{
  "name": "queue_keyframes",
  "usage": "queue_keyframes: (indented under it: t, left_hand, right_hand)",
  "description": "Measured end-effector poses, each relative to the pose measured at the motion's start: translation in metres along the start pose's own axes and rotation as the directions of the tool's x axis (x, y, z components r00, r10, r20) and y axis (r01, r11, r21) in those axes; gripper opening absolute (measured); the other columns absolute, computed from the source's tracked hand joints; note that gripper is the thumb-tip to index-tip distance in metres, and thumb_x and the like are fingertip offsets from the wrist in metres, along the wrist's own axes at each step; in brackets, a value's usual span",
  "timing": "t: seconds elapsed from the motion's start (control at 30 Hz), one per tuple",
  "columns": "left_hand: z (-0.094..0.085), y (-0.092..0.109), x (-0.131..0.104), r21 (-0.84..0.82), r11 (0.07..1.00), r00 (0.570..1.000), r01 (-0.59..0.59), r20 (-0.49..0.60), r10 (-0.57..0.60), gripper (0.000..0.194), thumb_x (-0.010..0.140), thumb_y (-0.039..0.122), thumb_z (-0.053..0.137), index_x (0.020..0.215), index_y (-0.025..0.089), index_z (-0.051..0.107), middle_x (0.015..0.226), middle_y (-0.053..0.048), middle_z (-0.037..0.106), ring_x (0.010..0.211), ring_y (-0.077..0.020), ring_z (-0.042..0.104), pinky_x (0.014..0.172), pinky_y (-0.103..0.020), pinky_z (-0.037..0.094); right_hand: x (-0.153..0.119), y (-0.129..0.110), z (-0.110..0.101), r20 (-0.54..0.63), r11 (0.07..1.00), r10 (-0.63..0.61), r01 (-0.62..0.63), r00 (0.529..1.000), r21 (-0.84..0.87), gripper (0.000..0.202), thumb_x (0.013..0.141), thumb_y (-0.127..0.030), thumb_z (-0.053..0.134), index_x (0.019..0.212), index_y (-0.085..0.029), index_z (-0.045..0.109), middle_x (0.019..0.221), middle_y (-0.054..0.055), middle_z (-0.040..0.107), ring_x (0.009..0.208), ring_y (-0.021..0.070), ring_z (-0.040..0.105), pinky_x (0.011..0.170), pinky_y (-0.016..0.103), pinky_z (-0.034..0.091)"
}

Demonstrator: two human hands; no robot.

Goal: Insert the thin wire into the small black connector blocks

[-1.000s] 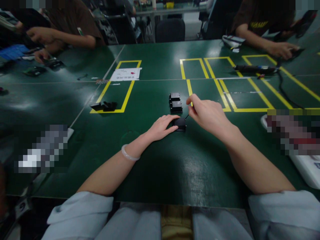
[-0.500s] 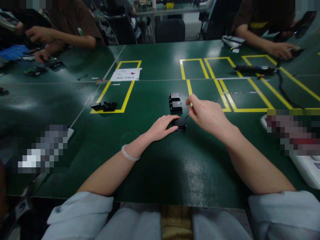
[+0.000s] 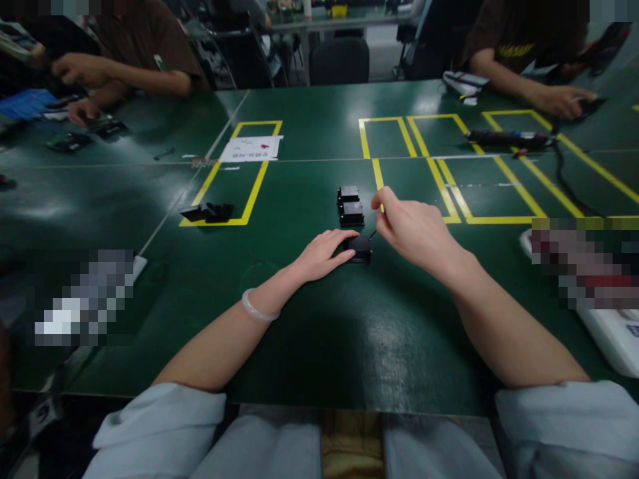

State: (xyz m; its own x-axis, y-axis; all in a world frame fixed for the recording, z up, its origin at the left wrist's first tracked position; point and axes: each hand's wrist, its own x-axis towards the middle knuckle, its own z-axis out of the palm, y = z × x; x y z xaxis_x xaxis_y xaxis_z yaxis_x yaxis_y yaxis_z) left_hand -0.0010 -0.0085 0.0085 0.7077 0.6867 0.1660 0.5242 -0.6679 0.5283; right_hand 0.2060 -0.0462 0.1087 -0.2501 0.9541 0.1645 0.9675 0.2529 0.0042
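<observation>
A small black box-shaped part (image 3: 360,249) lies on the green table in front of me. My left hand (image 3: 322,256) grips it from the left, thumb at its near side and fingers at its far side. My right hand (image 3: 407,226) is closed around a thin dark tool (image 3: 373,234), whose tip points down at the part's upper right corner. Most of the tool is hidden in the fingers. Just beyond, two similar black parts stand one behind the other, the nearer (image 3: 352,213) and the farther (image 3: 349,193).
Black pieces (image 3: 207,212) lie inside a yellow-taped outline at left, below a white paper sheet (image 3: 252,148). A dark rod-shaped tool with a cable (image 3: 512,138) lies at right. Blurred-out devices flank me. Two people work across the table.
</observation>
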Motion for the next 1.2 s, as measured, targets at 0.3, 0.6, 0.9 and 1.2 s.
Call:
queue_keyframes:
  t: [0.3, 0.6, 0.9, 1.2]
  left_hand:
    - [0.0002, -0.0001, 0.0001, 0.001, 1.000, 1.000, 0.002, 0.002, -0.002, 0.047, 0.102, 0.049, 0.039, 0.139, 0.022, 0.048, 0.137, -0.009, 0.059, 0.120, -0.0262, 0.056, 0.101, -0.040, 0.042]
    - [0.0005, -0.0003, -0.0003, 0.000, 1.000, 1.000, -0.006, -0.004, 0.006, 0.047, 0.103, 0.048, 0.037, 0.139, 0.021, 0.048, 0.137, -0.009, 0.059, 0.121, -0.0258, 0.056, 0.101, -0.040, 0.042]
    - [0.0003, 0.0005, 0.0006, 0.009, 1.000, 1.000, -0.005, 0.000, 0.005, 0.045, 0.103, 0.045, 0.038, 0.139, 0.020, 0.048, 0.135, -0.009, 0.060, 0.120, -0.0255, 0.056, 0.101, -0.040, 0.041]
    - [0.0007, -0.0004, 0.0000, 0.000, 1.000, 1.000, -0.009, -0.003, 0.009, 0.046, 0.103, 0.048, 0.038, 0.139, 0.021, 0.048, 0.136, -0.009, 0.060, 0.119, -0.0256, 0.056, 0.100, -0.040, 0.042]
  right_hand:
    - [0.0009, -0.0009, -0.0007, 0.022, 0.999, 0.012, -0.011, 1.000, -0.039, 0.038, 0.101, -0.034, 0.024, 0.120, -0.019, 0.054, 0.090, 0.009, 0.073, 0.073, 0.0225, 0.065, 0.057, 0.029, 0.023]
    - [0.0000, 0.0004, 0.0005, -0.012, 1.000, -0.016, 0.017, 1.000, 0.013, 0.037, 0.101, -0.042, 0.027, 0.115, -0.020, 0.054, 0.091, 0.008, 0.073, 0.075, 0.0215, 0.065, 0.055, 0.029, 0.020]
    - [0.0005, 0.0001, 0.0013, -0.021, 1.000, 0.003, -0.003, 1.000, -0.013, 0.032, 0.100, -0.030, 0.027, 0.120, -0.021, 0.051, 0.093, 0.007, 0.073, 0.073, 0.0205, 0.065, 0.054, 0.029, 0.019]
    - [0.0013, 0.0000, 0.0001, 0.012, 0.998, 0.028, -0.028, 1.000, -0.059, 0.038, 0.102, -0.041, 0.026, 0.110, -0.021, 0.057, 0.086, 0.008, 0.073, 0.073, 0.0220, 0.066, 0.055, 0.030, 0.018]
